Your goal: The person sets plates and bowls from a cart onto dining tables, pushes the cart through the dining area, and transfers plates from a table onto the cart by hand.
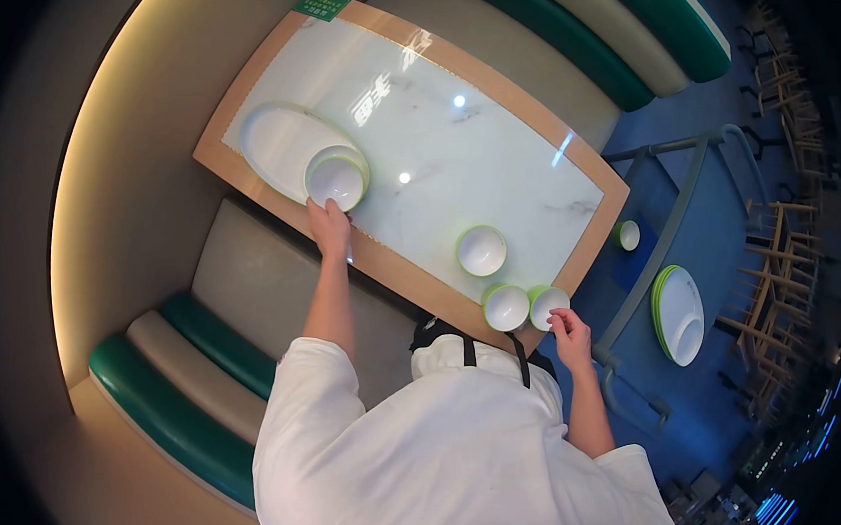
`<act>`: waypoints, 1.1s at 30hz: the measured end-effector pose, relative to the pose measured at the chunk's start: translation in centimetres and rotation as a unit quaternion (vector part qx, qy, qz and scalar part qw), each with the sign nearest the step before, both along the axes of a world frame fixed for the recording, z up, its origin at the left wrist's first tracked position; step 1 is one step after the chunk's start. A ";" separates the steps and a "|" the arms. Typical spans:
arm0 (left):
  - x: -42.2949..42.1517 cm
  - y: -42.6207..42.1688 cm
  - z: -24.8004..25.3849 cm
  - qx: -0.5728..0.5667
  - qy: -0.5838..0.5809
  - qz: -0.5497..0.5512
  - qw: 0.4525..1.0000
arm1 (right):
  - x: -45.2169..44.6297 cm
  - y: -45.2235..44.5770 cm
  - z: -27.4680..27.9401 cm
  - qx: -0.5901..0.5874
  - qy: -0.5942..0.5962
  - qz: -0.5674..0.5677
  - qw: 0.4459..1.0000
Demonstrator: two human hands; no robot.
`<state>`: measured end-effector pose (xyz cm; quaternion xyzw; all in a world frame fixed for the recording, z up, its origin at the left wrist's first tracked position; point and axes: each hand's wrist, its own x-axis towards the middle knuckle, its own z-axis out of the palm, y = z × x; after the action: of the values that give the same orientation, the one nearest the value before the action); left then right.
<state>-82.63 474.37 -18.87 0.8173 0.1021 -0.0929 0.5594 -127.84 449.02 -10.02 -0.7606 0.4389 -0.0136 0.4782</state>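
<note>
Left hand (330, 227) and right hand (567, 336), each at a green-and-white bowl on a wood-edged, marble-patterned table (519, 153).

At left, an oval serving plate (272, 147) lies on the tabletop, with the plate-side bowl (336, 183) over its near end; the left hand grasps this bowl at its near rim. Toward the table's near right corner come three more: a lone bowl (482, 251), then, closer to the person, a middle bowl (507, 309) just beside the corner bowl (548, 310). The right hand's fingertips meet the corner bowl's rim; I cannot tell whether they pinch it. Farther right, a railed blue trolley (677, 216) bears a small bowl (629, 235) and stacked oval plates (682, 311).
</note>
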 end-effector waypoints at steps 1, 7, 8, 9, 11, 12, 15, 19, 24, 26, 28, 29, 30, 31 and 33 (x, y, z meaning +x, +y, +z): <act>1.1 0.7 -0.7 0.046 0.019 -0.004 0.999 | 0.1 0.0 0.1 0.000 -0.004 0.000 1.000; 3.6 2.7 -5.0 0.158 -0.029 -0.031 0.987 | -0.9 1.0 2.2 -0.066 0.011 0.003 0.998; 4.2 4.3 -7.8 0.228 -0.098 -0.075 0.966 | -2.0 0.9 1.5 -0.070 0.011 -0.014 0.997; 5.5 6.4 -12.3 0.221 -0.080 -0.116 0.965 | -2.6 0.8 1.7 -0.073 0.026 -0.036 0.996; 6.2 6.3 -11.5 0.193 -0.058 -0.119 0.972 | -4.0 -0.1 2.4 -0.096 0.022 -0.057 0.993; 8.2 7.6 -15.9 0.218 -0.072 -0.100 0.968 | -3.6 -0.5 4.4 -0.104 0.038 -0.069 0.991; 9.0 6.7 -15.7 0.178 -0.108 -0.078 0.975 | -6.3 -2.0 6.7 -0.179 -0.037 -0.141 0.973; 5.5 3.0 -5.3 0.066 0.092 -0.026 0.993 | -9.9 -5.8 8.9 -0.257 -0.059 -0.212 0.941; -0.8 1.4 0.0 0.066 0.040 0.041 0.996 | -18.9 -10.8 5.8 -0.232 -0.073 -0.432 0.869; -4.0 0.9 0.9 0.064 0.031 0.024 0.997 | -23.1 -12.6 4.1 -0.193 -0.069 -0.510 0.836; -7.5 0.0 -1.5 0.019 0.033 0.017 0.999 | -26.3 -14.2 3.4 -0.113 -0.046 -0.547 0.828; -9.8 -0.2 -2.8 -0.028 0.041 0.012 0.999 | -28.1 -15.2 2.9 -0.038 -0.016 -0.576 0.816; -12.3 -1.2 -3.2 -0.040 0.029 -0.001 0.999 | -30.6 -16.3 1.2 0.036 0.002 -0.555 0.831; -14.9 -2.4 -2.8 -0.047 0.014 -0.017 0.999 | -32.0 -17.0 0.4 0.050 -0.001 -0.548 0.835; -20.2 -4.3 -0.7 -0.057 -0.003 -0.069 0.996 | -34.1 -18.8 -0.9 0.189 -0.027 -0.544 0.817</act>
<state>-102.87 470.12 -19.60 0.7894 0.0384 -0.1350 0.5976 -161.89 430.17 -10.90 -0.2923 0.7622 -0.2090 0.5385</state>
